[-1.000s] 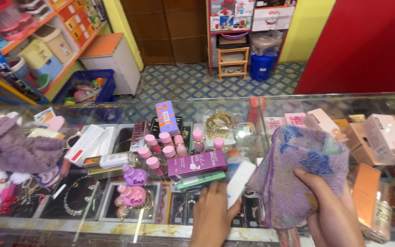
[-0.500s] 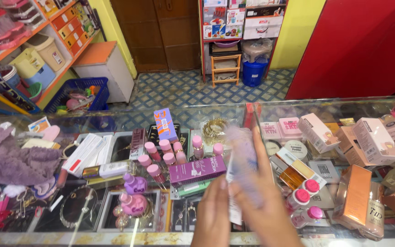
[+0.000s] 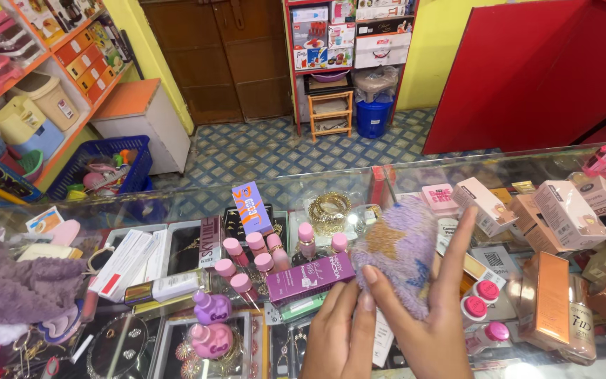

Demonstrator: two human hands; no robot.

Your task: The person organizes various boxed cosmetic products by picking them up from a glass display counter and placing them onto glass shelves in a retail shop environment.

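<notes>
right hand (image 3: 433,309) grasps fuzzy purple cloth (image 3: 395,249), long axis up-left over glass counter (image 3: 177,203) | left hand (image 3: 338,337) just beside, fingers on cloth's lower edge, clasping nothing else

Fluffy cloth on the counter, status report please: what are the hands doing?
Right hand presses purple fluffy cloth against glass counter. Left hand flat beside it, empty. Purple box close alongside.

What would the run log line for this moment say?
right hand: holds fuzzy purple cloth | left hand: touches cloth's lower edge | under: glass counter | beside: purple box
</notes>
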